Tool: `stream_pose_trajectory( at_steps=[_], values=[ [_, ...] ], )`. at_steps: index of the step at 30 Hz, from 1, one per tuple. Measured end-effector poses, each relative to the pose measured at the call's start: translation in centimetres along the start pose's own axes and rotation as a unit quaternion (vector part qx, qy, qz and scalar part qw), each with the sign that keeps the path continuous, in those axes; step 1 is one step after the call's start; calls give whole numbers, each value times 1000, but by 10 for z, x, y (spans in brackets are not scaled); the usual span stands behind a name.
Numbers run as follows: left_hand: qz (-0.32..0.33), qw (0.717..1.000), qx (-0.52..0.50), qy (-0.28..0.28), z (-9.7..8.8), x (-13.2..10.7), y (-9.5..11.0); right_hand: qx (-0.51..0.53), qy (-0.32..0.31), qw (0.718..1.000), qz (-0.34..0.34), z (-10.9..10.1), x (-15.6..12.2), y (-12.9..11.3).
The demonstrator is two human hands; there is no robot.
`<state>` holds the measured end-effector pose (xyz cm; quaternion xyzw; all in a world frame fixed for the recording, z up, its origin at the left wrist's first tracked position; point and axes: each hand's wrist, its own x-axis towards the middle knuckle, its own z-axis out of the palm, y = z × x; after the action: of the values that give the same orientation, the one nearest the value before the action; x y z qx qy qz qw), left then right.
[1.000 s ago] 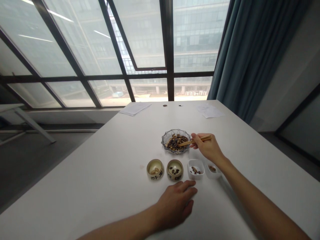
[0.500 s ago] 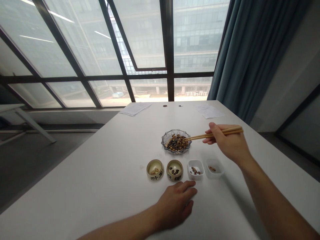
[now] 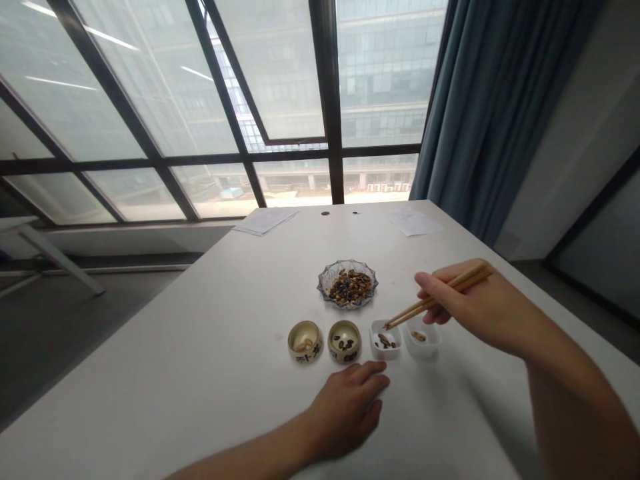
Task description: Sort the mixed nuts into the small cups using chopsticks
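My right hand (image 3: 473,303) is closed round a pair of wooden chopsticks (image 3: 430,303). Their tips hang just over a small white square dish (image 3: 385,339) that holds a few dark seeds. A second white dish (image 3: 423,339) sits right of it, under my hand. A glass bowl (image 3: 347,285) of mixed seeds and nuts stands behind them. Two round ceramic cups (image 3: 305,341) (image 3: 344,341) sit to the left. My left hand (image 3: 350,407) lies flat on the white table (image 3: 200,347), fingers loosely spread, in front of the cups.
Sheets of paper (image 3: 265,220) (image 3: 415,223) lie at the table's far edge near the big window. A blue-grey curtain (image 3: 490,113) hangs at the right. Another table's leg (image 3: 45,253) shows at far left.
My right hand has drawn the chopsticks back from the glass bowl and lowered their tips down over the left white dish. My left hand has stayed put.
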<state>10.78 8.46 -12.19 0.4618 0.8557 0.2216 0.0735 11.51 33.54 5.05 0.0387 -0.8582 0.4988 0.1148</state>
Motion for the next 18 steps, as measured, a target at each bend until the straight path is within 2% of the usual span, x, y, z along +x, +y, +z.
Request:
stream_pose_trajectory(
  at_steps=[7,15,18],
  values=[
    [-2,1000,5,-2,-2,0,2,-13,-38,999,-4,-1,2,-2],
    [-3,1000,6,-4,-2,0,1,-8,-10,1000,-23,-7,2,0],
    [-2,1000,4,-6,-1,0,1,-5,29,999,-43,-5,5,1]
  ],
)
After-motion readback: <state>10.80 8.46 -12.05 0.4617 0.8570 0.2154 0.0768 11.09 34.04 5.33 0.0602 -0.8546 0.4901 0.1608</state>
